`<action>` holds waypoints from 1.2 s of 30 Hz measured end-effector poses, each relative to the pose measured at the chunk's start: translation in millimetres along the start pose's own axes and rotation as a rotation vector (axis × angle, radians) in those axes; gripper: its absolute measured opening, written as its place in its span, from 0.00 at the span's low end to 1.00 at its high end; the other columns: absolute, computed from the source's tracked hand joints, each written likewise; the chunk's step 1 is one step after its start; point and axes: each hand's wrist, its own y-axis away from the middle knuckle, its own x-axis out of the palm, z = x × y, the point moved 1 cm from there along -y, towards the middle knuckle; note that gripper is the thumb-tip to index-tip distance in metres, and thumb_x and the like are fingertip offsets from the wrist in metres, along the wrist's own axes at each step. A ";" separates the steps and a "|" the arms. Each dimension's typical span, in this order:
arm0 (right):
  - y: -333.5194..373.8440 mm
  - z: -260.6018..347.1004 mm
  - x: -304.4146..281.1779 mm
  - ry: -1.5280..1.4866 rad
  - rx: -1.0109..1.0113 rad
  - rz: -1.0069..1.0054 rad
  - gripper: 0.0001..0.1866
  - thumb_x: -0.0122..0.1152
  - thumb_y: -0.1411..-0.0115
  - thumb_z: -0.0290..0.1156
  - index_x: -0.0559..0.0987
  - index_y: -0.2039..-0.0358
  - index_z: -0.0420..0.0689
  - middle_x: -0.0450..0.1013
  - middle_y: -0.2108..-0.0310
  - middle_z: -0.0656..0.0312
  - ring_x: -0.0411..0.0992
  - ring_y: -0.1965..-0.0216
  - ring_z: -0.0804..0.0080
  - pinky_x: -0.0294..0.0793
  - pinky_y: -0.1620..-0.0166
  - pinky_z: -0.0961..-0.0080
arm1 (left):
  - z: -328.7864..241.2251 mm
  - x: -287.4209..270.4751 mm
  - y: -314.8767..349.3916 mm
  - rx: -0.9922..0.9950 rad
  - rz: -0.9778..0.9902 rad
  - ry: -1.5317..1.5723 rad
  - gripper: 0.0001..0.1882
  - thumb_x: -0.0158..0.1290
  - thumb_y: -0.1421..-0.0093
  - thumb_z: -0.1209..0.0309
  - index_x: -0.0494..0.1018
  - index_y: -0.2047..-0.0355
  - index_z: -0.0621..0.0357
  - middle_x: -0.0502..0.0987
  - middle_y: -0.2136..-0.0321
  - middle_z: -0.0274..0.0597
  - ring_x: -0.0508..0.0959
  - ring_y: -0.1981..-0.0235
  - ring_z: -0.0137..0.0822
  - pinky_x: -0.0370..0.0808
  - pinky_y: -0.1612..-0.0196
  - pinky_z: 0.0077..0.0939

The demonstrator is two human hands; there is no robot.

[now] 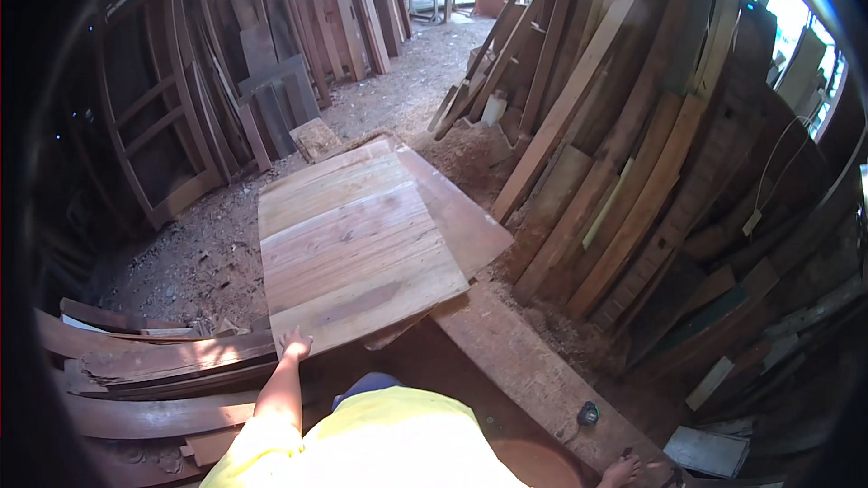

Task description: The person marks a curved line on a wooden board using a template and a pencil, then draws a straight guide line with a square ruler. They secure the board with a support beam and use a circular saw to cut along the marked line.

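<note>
A wide wooden panel [362, 235] made of several joined boards lies before me, its near left corner under my left hand [295, 343]. The fingers of that hand are spread over the panel's edge and hold nothing. At the lower right, my right hand [620, 471] rests on a long dusty plank [515, 352], partly cut off by the picture's lower edge. Its visible fingers look stretched out over the wood. Up the plank from this hand lies a small black tape measure [589, 414]. A thin, paler sheet [452, 212] juts out from beneath the panel's right side.
Many boards [624, 126] lean along the right side, and more boards [348, 9] with a wooden frame [172, 117] stand at the left. Stacked planks [181, 366] lie beside my left arm. Sawdust and chips cover the floor [212, 248]. A pale block [708, 450] sits at lower right.
</note>
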 end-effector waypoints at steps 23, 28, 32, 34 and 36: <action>-91.8 25.3 36.8 -0.104 0.100 0.364 0.18 0.71 0.42 0.27 0.82 0.51 0.37 0.78 0.50 0.45 0.75 0.44 0.40 0.77 0.43 0.49 | -38.2 -10.9 16.1 0.199 0.087 -0.176 0.46 0.56 0.31 0.45 0.52 0.20 0.44 0.46 0.21 0.62 0.38 0.20 0.66 0.40 0.20 0.56; -82.8 53.5 17.5 -0.051 0.069 0.356 0.18 0.73 0.43 0.27 0.82 0.52 0.38 0.78 0.51 0.46 0.75 0.45 0.39 0.76 0.42 0.50 | -12.2 -7.5 20.7 0.239 -0.051 -0.086 0.44 0.58 0.32 0.46 0.57 0.22 0.46 0.50 0.22 0.62 0.41 0.20 0.65 0.41 0.20 0.58; -67.4 78.0 5.5 -0.017 0.068 0.316 0.18 0.74 0.45 0.27 0.82 0.54 0.39 0.78 0.52 0.46 0.74 0.45 0.39 0.75 0.42 0.50 | -13.9 -17.4 22.7 0.269 -0.122 -0.116 0.42 0.60 0.33 0.53 0.58 0.22 0.45 0.52 0.22 0.59 0.44 0.21 0.62 0.48 0.20 0.55; -62.1 92.3 -1.6 -0.023 0.054 0.304 0.18 0.74 0.45 0.27 0.82 0.54 0.39 0.78 0.52 0.46 0.74 0.46 0.39 0.75 0.42 0.50 | 1.1 -28.9 22.6 0.264 -0.208 -0.126 0.41 0.61 0.34 0.57 0.59 0.23 0.47 0.55 0.23 0.58 0.47 0.21 0.62 0.50 0.20 0.53; -63.5 108.4 -12.0 -0.088 0.022 0.231 0.18 0.75 0.46 0.28 0.82 0.55 0.39 0.78 0.53 0.47 0.74 0.46 0.39 0.75 0.42 0.50 | 5.6 -44.3 11.3 0.301 -0.289 -0.129 0.41 0.61 0.34 0.59 0.59 0.24 0.49 0.56 0.24 0.58 0.47 0.21 0.62 0.51 0.20 0.53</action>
